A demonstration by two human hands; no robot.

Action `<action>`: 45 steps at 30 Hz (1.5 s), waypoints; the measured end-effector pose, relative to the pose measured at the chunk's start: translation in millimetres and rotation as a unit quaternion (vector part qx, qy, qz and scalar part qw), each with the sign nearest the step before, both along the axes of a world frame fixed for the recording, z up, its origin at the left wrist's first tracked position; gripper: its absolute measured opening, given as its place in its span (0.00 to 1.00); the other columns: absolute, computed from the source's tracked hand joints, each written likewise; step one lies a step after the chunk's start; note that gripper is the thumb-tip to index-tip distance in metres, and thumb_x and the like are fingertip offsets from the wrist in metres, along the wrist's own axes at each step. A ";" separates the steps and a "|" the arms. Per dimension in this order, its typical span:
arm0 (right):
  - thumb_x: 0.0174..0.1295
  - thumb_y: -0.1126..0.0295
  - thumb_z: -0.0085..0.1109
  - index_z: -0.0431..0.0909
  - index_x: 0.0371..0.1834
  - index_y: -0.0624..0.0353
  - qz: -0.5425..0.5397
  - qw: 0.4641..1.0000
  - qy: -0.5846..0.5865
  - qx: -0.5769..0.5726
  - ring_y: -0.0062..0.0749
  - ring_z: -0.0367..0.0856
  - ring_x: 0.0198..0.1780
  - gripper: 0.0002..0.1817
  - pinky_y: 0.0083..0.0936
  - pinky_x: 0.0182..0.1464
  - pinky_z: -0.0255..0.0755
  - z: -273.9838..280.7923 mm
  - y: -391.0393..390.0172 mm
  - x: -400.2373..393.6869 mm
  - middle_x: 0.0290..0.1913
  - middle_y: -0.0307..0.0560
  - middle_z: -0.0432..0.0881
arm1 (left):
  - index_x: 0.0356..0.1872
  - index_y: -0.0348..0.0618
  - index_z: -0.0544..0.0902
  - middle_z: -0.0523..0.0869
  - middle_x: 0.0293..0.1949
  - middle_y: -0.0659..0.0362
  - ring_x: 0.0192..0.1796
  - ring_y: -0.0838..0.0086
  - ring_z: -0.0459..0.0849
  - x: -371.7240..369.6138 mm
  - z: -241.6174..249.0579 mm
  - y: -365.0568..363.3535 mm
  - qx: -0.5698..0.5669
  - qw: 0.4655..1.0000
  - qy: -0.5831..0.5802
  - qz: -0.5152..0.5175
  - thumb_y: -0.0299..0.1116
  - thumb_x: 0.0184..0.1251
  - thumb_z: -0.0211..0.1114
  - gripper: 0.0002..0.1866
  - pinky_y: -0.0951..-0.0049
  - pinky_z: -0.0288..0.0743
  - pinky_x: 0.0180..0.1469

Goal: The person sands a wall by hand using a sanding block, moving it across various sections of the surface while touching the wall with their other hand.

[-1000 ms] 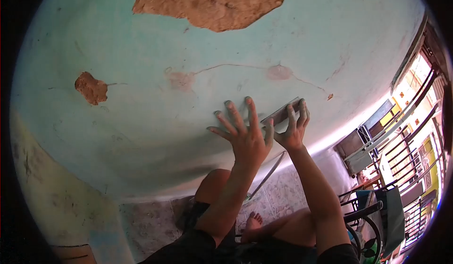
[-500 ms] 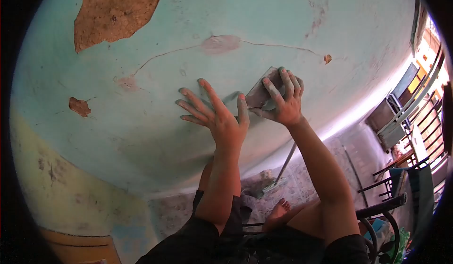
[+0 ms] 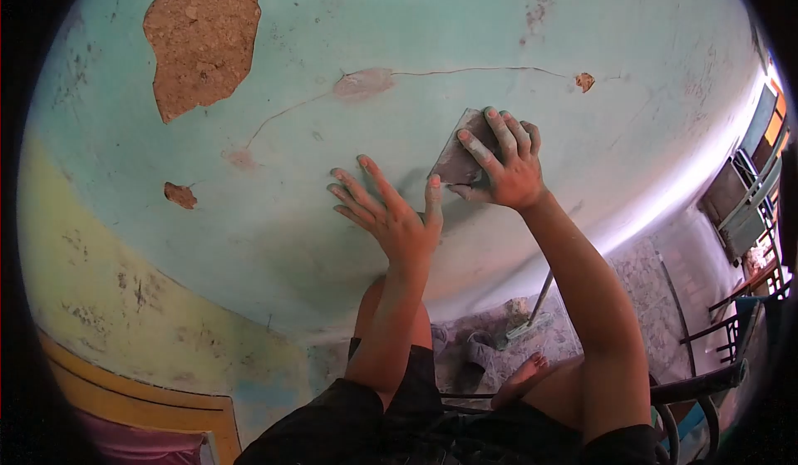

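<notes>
Sheet (image 3: 457,161), dark grey and flat, lies against the green wall (image 3: 465,16). Right hand (image 3: 513,174): grips the sheet, fingers over its face, thumb along the lower edge. Left hand (image 3: 402,221): fingers extended and spread over the wall, thumb tip at the sheet's lower corner; from where I stand, contact there cannot be confirmed. Above, a thin crack (image 3: 478,70) links a pinkish patch (image 3: 363,84) to a small brown hole (image 3: 584,82).
</notes>
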State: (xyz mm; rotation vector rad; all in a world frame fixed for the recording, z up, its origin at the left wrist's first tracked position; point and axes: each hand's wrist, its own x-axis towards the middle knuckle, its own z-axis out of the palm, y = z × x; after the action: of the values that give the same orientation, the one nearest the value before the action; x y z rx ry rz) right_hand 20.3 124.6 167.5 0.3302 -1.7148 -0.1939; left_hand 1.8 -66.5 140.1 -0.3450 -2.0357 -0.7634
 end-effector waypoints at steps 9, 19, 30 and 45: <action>0.44 0.33 0.68 0.75 0.65 0.31 0.002 1.000 -0.006 -0.006 0.43 0.61 0.70 0.42 0.50 0.62 0.59 -5.0 1.9 -3.9 0.73 0.49 0.64 | 0.78 0.40 0.48 0.38 0.76 0.34 0.76 0.30 0.37 -7.8 -18.0 -5.7 -0.043 0.998 0.038 -0.004 0.52 0.69 0.59 0.45 0.23 0.41 0.68; 0.45 0.31 0.66 0.75 0.65 0.32 0.001 1.000 -0.015 -0.001 0.43 0.62 0.69 0.41 0.49 0.63 0.58 -6.2 2.6 -3.2 0.73 0.49 0.65 | 0.76 0.36 0.55 0.46 0.75 0.33 0.75 0.32 0.45 5.6 -7.8 -0.1 -0.045 0.998 0.049 0.007 0.47 0.69 0.61 0.41 0.30 0.45 0.70; 0.43 0.39 0.75 0.69 0.70 0.41 0.020 0.998 0.024 -0.047 0.58 0.58 0.72 0.48 0.60 0.73 0.43 64.6 -0.6 0.9 0.74 0.62 0.57 | 0.72 0.35 0.61 0.49 0.72 0.35 0.73 0.38 0.50 -5.5 29.8 -49.0 0.123 0.984 0.112 -0.057 0.44 0.64 0.68 0.40 0.39 0.50 0.71; 0.40 0.39 0.76 0.72 0.66 0.46 0.047 0.993 -0.028 0.100 0.58 0.59 0.72 0.48 0.62 0.75 0.38 80.6 -32.1 -15.4 0.73 0.66 0.60 | 0.78 0.37 0.43 0.34 0.76 0.31 0.75 0.25 0.33 -4.2 29.5 -56.9 0.008 0.997 -0.051 -0.057 0.54 0.67 0.62 0.50 0.24 0.37 0.68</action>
State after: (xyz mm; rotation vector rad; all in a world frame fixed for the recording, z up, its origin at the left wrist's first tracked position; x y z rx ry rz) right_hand 4.9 92.4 248.1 0.5684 -1.7341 -0.2894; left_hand -2.4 -123.4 169.6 -0.4239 -2.1182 -0.8838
